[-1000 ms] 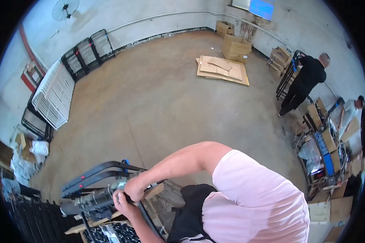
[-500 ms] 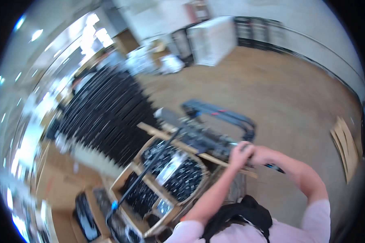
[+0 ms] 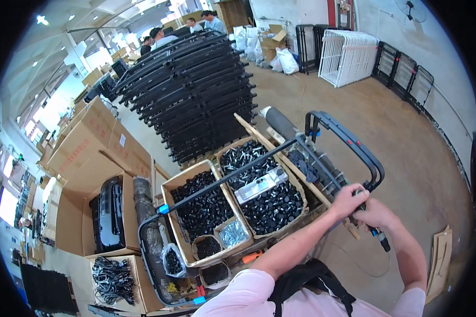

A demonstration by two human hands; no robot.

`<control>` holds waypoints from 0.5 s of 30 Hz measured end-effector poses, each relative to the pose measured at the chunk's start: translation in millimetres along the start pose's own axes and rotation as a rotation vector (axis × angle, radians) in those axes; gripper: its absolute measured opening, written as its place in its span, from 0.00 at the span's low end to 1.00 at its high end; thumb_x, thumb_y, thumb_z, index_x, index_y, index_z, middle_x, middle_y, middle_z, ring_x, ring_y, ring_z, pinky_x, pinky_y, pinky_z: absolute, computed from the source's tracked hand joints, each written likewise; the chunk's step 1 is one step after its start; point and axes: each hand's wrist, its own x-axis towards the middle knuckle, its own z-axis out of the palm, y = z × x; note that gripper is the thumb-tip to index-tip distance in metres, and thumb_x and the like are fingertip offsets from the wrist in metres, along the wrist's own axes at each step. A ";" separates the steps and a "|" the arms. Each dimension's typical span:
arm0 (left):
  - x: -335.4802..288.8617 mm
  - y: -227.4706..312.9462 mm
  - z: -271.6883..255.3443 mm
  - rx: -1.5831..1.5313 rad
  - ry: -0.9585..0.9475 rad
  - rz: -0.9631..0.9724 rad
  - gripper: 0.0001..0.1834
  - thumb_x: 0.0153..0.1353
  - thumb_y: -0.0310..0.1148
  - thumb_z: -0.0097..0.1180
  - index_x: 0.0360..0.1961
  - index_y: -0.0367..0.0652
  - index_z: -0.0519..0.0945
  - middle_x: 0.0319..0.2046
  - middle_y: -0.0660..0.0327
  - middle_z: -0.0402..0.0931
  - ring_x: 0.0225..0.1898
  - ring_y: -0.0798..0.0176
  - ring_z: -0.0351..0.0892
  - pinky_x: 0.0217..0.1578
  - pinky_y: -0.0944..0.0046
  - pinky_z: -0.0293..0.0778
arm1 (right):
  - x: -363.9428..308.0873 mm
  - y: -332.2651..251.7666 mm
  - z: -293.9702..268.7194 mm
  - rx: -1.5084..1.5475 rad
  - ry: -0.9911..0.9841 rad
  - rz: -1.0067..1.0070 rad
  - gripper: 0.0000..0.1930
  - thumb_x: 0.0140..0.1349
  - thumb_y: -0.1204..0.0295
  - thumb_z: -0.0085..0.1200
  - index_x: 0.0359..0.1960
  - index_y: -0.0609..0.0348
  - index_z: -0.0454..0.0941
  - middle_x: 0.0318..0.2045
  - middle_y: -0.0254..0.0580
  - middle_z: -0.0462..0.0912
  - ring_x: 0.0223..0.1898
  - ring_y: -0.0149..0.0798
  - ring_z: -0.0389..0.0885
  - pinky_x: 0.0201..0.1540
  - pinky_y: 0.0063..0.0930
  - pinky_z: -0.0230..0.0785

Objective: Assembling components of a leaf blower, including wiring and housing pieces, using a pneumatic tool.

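Observation:
A long black tubular frame (image 3: 227, 179) with rounded ends lies across the work stand. Its far-right bent end (image 3: 349, 140) carries small red marks, and blue clips sit along its left part. My left hand (image 3: 349, 202) is closed at the right side of this frame, fingers curled around its lower corner. Just beside it, my right hand (image 3: 376, 214) is wrapped round a slim black-and-blue tool (image 3: 378, 236), which looks like a power screwdriver with a thin cord hanging below. The tool's other end is hidden between my hands.
Boxes of black plastic caps (image 3: 203, 203) and screws (image 3: 232, 233) stand under the frame, with a silver metal block (image 3: 260, 185) on top. Stacked black frames (image 3: 195, 95) rise behind. A cardboard carton (image 3: 71, 216) is at left, white racks (image 3: 349, 55) by the wall. Several people stand far back.
My view has swung, so the frame, boxes and stack sit farther right and look sharper. Both hands stay together at the frame's right side.

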 end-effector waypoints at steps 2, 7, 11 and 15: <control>0.5 -4.7 -15.1 0.012 0.050 0.006 0.11 0.64 0.38 0.65 0.36 0.40 0.83 0.31 0.66 0.78 0.35 0.73 0.74 0.36 0.65 0.74 | 34.2 19.1 5.4 -0.245 0.077 -0.156 0.20 0.58 0.56 0.63 0.37 0.66 0.83 0.27 0.48 0.88 0.30 0.41 0.89 0.35 0.39 0.80; 20.6 32.3 -92.1 -0.039 0.221 0.004 0.10 0.66 0.36 0.63 0.35 0.39 0.84 0.26 0.69 0.78 0.31 0.75 0.72 0.33 0.66 0.73 | 75.0 -74.2 9.9 -0.196 -0.035 -0.167 0.21 0.59 0.56 0.60 0.36 0.67 0.83 0.23 0.44 0.87 0.19 0.39 0.85 0.26 0.35 0.79; 60.9 49.4 -154.6 0.080 0.313 0.024 0.13 0.67 0.40 0.62 0.35 0.39 0.86 0.29 0.68 0.81 0.32 0.73 0.75 0.36 0.66 0.74 | 126.4 -132.3 1.6 -0.226 0.014 -0.255 0.20 0.59 0.60 0.59 0.40 0.69 0.83 0.25 0.45 0.87 0.19 0.39 0.85 0.27 0.35 0.80; 121.6 60.1 -209.6 0.027 0.361 -0.011 0.13 0.68 0.40 0.62 0.35 0.40 0.85 0.31 0.66 0.81 0.34 0.70 0.76 0.39 0.66 0.74 | 190.7 -182.0 -21.2 -0.305 -0.004 -0.323 0.21 0.60 0.61 0.58 0.44 0.72 0.79 0.26 0.46 0.87 0.18 0.37 0.84 0.23 0.33 0.77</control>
